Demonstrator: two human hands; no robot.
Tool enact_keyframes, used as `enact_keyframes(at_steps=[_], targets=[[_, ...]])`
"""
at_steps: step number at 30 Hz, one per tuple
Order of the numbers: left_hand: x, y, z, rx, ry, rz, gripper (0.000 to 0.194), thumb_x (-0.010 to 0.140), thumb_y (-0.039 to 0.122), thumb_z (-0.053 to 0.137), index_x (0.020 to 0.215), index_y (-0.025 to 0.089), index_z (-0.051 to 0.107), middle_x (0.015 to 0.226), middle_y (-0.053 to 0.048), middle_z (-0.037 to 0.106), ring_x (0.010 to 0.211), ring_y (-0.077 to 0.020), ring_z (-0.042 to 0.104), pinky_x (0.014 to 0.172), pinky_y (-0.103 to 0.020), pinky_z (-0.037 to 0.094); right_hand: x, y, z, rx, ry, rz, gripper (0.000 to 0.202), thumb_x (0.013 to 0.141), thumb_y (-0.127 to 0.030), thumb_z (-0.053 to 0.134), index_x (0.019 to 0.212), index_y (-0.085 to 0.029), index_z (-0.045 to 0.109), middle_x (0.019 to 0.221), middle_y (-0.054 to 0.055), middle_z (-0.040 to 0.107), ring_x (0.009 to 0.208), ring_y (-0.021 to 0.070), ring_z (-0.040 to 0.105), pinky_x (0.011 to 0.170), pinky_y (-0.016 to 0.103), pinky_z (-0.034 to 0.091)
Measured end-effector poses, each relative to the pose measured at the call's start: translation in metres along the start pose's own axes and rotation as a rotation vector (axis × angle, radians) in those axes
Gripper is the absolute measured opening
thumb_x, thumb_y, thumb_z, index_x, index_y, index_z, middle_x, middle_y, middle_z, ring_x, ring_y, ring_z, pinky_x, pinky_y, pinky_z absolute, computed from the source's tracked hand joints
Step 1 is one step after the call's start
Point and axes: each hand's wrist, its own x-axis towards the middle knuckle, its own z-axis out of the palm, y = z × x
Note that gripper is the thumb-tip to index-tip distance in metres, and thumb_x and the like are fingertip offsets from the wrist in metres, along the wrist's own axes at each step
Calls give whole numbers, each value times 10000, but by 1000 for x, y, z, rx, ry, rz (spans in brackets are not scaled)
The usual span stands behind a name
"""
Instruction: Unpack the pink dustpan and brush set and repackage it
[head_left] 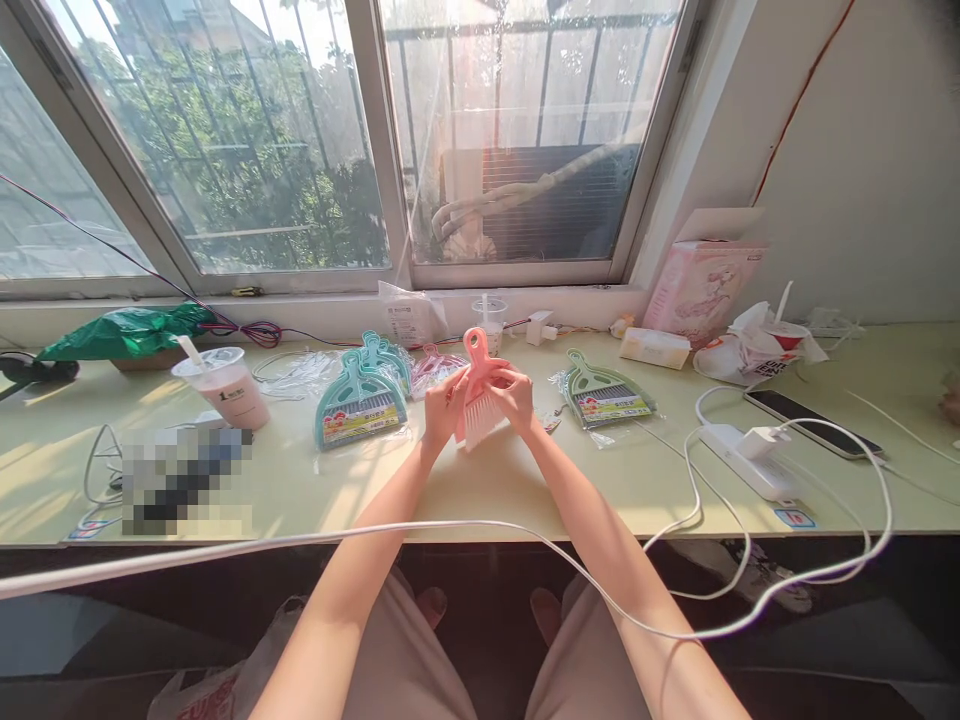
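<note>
Over the middle of the table, both hands hold a pink hand brush (480, 415) upright, its looped handle at the top and pale bristles pointing down. My left hand (444, 402) is closed on its left side, and my right hand (513, 395) grips its right side with bent fingers. Part of the pink body is hidden behind the fingers. To the left lies a teal dustpan and brush set (360, 405) with a printed label, another teal set (382, 355) behind it. A pink set (433, 368) is partly covered by my left hand. On the right rests a green set (606, 390).
A drink cup (225, 390) stands on the left, a clear cup (489, 322) at the back. A white cable (480, 524) crosses over my forearms. At right are a power strip (742, 462), a phone (814, 424) and a pink box (701, 290).
</note>
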Motion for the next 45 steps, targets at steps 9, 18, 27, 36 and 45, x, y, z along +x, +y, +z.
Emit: enact_keyframes(at_steps=[9,18,27,36,45], targets=[[3,-6,0,21,44,-16,563,1060,608,425,1120,200,808,878,-63,775,755,-204,659,713,-316,487,-9,-12,10,-189,115,-80,78,725,-294,720,743,-223,746,985,68,774,839,228,709,805,343,562],[4,-12,2,20,72,-58,573,1062,610,426,1233,191,778,1118,-119,801,981,-262,738,884,-383,553,-10,-16,15,-203,123,-54,94,743,-317,744,738,-223,735,1052,82,757,868,228,697,803,339,561],[8,-13,0,70,57,-36,442,1077,475,466,1246,199,767,1177,-113,794,1051,-278,738,956,-425,560,-11,-14,16,-187,138,-61,102,752,-317,749,775,-218,739,1105,85,749,894,231,705,805,336,567],[0,-25,6,267,102,8,384,1054,435,511,1220,227,788,1211,-117,792,1074,-296,759,890,-415,594,-9,-1,23,-281,40,-1,75,801,-283,712,774,-220,681,922,76,769,743,212,690,787,347,550],[26,-44,-34,236,502,-218,379,1002,416,526,1128,189,803,971,-121,816,798,-244,725,728,-351,554,2,-36,-10,147,-56,48,244,780,-470,662,703,-239,664,610,5,683,563,201,645,603,317,542]])
